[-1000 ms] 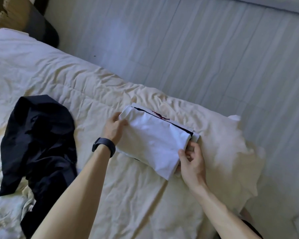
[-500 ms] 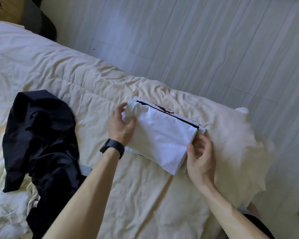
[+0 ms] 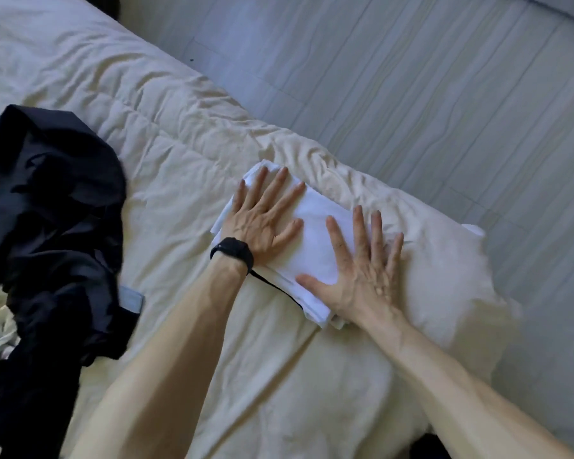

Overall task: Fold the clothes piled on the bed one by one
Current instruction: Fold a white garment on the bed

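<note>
Here, both hands are lying flat with fingers spread, the left hand and the right hand pressing the folded white garment. It is resting on the bed near the edge, and a black garment is lying crumpled well apart at the left.

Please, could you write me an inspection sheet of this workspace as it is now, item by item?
Surface: cream bed, cover wrinkled.
Job's things: white garment, folded, lies near the bed's edge; black clothes lie unfolded in a heap at the left.
Clutter: a small grey-blue piece shows at the edge of the black clothes; what it is cannot be told.
Grippers: left hand and right hand lie flat, fingers spread, pressing on the white garment; black band on the left wrist.
Cables: nothing seen.
Surroundings: grey plank floor beyond the bed.
</note>
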The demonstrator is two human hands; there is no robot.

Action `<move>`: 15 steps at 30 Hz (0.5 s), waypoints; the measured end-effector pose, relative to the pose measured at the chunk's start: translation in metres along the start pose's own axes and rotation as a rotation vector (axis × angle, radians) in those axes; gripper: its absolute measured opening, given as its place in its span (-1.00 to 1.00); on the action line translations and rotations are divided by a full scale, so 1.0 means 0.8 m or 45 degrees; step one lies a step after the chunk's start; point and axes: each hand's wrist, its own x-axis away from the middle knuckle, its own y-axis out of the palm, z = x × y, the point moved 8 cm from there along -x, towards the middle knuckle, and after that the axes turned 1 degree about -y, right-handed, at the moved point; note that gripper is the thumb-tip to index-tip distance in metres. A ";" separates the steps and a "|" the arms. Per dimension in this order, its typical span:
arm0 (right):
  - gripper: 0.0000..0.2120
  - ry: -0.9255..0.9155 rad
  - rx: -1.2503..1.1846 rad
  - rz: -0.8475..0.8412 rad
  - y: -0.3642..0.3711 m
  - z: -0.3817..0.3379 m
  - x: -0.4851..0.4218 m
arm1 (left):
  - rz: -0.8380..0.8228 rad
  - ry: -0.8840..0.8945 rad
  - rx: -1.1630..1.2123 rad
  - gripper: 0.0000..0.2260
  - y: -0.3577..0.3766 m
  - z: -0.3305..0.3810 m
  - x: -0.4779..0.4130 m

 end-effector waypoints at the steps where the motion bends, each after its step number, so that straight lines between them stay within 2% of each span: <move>1: 0.06 0.001 0.018 -0.069 -0.002 0.008 0.003 | -0.011 -0.049 -0.007 -0.43 -0.002 -0.003 0.004; 4: 0.14 0.001 0.157 -0.350 -0.024 0.030 0.029 | -0.109 -0.392 0.043 -0.47 -0.015 -0.033 0.054; 8: 0.04 -0.090 0.349 -0.594 -0.089 0.045 0.093 | -0.299 -0.720 0.208 -0.41 -0.040 -0.057 0.194; 11: -0.14 -0.285 0.141 -0.617 -0.154 0.000 0.151 | -0.330 -0.849 0.325 -0.42 -0.066 -0.041 0.291; 15: -0.36 -0.670 -0.048 -0.506 -0.249 -0.105 0.213 | -0.084 -0.963 0.602 -0.49 -0.131 0.012 0.395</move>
